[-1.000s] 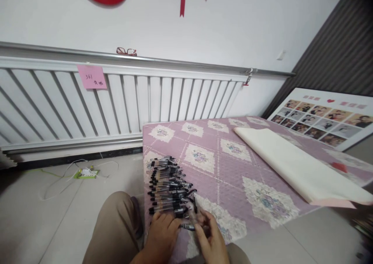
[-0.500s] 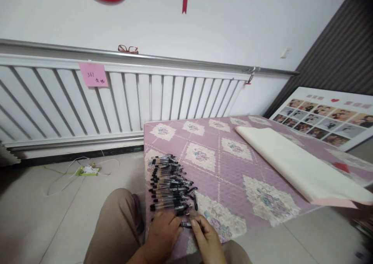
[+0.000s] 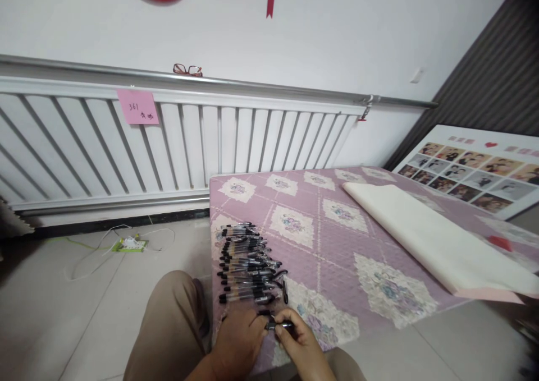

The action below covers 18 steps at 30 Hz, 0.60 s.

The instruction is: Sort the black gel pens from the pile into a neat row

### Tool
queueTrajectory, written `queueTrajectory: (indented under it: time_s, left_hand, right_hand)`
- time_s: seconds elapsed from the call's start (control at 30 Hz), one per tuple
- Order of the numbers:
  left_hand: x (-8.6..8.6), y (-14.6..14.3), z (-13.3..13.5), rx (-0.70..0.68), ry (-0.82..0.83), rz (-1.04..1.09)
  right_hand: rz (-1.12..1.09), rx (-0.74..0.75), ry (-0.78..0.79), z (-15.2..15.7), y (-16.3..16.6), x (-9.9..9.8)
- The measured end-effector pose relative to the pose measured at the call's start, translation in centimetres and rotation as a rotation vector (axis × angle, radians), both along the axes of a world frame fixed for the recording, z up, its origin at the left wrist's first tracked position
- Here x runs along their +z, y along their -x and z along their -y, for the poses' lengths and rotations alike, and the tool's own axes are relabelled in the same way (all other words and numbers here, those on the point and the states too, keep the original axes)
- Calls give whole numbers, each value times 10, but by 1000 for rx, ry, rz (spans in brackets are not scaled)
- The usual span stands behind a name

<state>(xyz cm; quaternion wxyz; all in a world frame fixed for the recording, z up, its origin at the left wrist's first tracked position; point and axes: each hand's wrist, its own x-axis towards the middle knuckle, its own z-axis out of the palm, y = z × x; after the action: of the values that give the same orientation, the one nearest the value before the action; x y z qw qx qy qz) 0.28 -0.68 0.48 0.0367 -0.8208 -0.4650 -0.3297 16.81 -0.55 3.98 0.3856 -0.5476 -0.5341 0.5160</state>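
Both hands work at the near edge of the quilted purple tabletop, close together. Left hand and right hand share one black-and-clear pen; the fingers of each hand are pinched on it, left on one end, right on the other, and the pen lies roughly level between them, just above the cloth.

Progress, judged from the layout: a row of finished-looking pens lies stacked side by side just beyond the hands, running from near to far along the left part of the tabletop. Count is uncertain because they overlap; roughly two dozen. One loose dark piece, maybe a clip or cap, lies at the right edge of the row. No separate pile of unassembled parts shows, so what remains cannot be told; it may lie out of view below the frame.

Other items, one each: a cream paper roll on the right of the tabletop, a pink note on the white radiator, red glasses on its top rail, a photo board far right
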Motion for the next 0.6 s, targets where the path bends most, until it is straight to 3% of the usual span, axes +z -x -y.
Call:
queueTrajectory:
  time_s: [0.6]
  left_hand:
    - [-10, -1, -2, 62, 54, -54]
  right_hand:
    - [12, 35, -11, -2, -3, 7]
